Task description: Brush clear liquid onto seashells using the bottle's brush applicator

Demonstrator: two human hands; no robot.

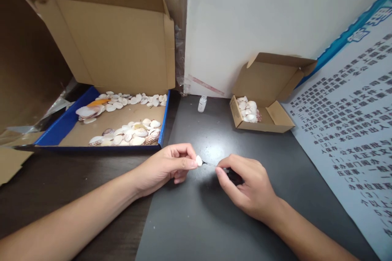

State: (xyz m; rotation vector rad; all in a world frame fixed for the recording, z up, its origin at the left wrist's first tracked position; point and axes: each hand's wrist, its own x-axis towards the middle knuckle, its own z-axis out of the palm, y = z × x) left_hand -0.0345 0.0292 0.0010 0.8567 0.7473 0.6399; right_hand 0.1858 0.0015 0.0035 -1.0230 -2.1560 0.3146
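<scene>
A small white seashell is pinched between the thumb and forefinger of my left hand. My right hand grips a thin brush, its slim stem pointing left and its dark tip touching the shell's right edge. Something black, perhaps the brush's handle or cap, shows partly inside my right palm. Both hands are just above the dark grey mat. Behind them on the mat stands a small white bottle, upright; whether it is capped I cannot tell.
On the left an opened blue-sided cardboard box holds several shells in two groups. A smaller cardboard box at the back right holds white shells. A printed sheet lines the right side, and a white wall rises behind.
</scene>
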